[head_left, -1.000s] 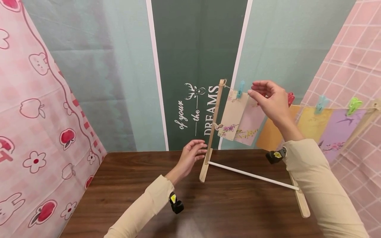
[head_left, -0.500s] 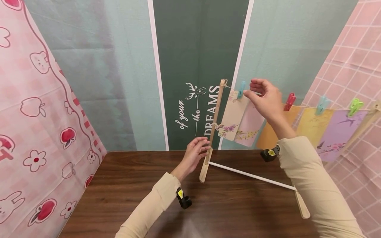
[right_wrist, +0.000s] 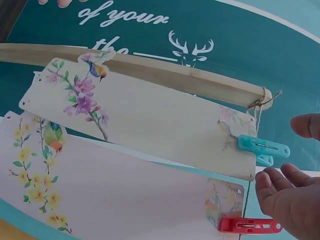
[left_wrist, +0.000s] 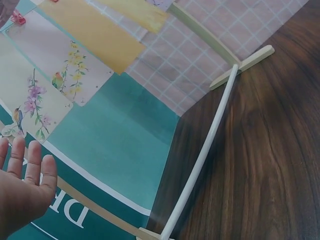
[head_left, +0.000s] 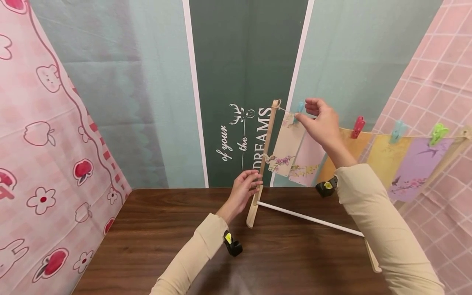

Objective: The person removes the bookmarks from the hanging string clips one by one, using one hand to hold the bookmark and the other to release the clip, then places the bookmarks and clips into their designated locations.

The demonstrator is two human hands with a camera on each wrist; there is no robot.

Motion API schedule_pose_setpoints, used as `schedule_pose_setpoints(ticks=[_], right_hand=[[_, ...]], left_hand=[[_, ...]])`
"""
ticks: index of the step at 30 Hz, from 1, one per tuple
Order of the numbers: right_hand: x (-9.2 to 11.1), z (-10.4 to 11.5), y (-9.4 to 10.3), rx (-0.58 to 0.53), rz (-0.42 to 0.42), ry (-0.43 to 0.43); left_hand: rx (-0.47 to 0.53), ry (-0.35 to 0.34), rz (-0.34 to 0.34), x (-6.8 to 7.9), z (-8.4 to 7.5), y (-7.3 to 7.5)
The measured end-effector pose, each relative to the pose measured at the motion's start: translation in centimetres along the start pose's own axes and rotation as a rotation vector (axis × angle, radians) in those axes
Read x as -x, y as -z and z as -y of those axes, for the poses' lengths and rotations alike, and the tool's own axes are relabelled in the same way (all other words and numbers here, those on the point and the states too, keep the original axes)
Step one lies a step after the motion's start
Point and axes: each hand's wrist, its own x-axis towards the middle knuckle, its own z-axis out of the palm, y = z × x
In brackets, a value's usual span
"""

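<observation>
My right hand [head_left: 321,123] is beside a blue clothespin [right_wrist: 262,146] that clips a cream flowered card [right_wrist: 165,120] to a string. Thumb and fingers stand apart on either side of the clothespin's handle end, with a gap to it in the right wrist view. Below the fingers, a red clothespin [right_wrist: 250,225] holds a pink flowered card [right_wrist: 130,195]. My left hand [head_left: 241,190] has loosely bent fingers and holds nothing. Its fingertips are at the wooden post [head_left: 268,135] of the stand; whether they touch it I cannot tell.
Further right, orange [head_left: 346,143], yellow [head_left: 387,159] and purple [head_left: 416,168] cards hang from the same string by clothespins. A white rod [head_left: 313,220] joins the stand's feet on the brown table [head_left: 166,246]. Patterned curtains enclose the back and sides.
My right hand has moved left, from over the pink card to the blue clothespin. The left hand has shifted slightly right and up to the post. The hanging cards have swayed slightly.
</observation>
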Motion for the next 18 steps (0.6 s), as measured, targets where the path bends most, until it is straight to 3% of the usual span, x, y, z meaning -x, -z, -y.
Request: schedule_pose_setpoints(ticks=[11,18], right_hand=[[-0.9,0.5,-0.3,0.026,0.040,-0.029],[-1.6,1.0,-0.1,0.095,0.109,-0.058]], left_hand=[[0.000,-0.012,0.006,-0.3,0.9,-0.4],[-0.015,-0.014,0.011,-0.6,1.1,-1.1]])
